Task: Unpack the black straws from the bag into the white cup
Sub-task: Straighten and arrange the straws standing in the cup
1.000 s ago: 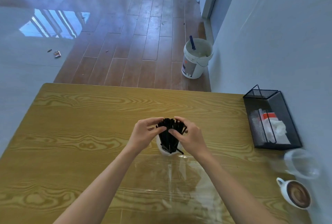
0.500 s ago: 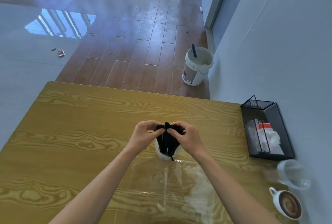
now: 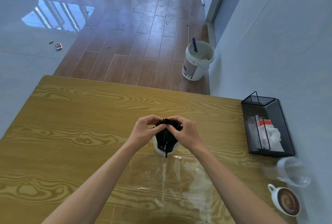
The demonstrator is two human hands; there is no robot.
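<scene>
Both hands on the straws in the cup.
I see left hand point(image 3: 143, 133) and right hand point(image 3: 186, 134) now pinch black straws point(image 3: 166, 138) tighter over white cup point(image 3: 159, 149).

Table point(image 3: 80, 125) left and far of white cup point(image 3: 158, 149) open; clear bag point(image 3: 179, 178) near; mesh tray point(image 3: 265, 126), glass point(image 3: 292, 171), coffee cup point(image 3: 285, 202) block right.

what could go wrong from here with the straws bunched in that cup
1. Both the left hand and right hand pinch the tops of the black straws; letting go may let them fan out and tip the white cup.
2. One straw pokes down over the cup's near rim and could slip onto the table.
3. The clear plastic bag lies under the forearms; pulling back might drag it against the cup.
</scene>
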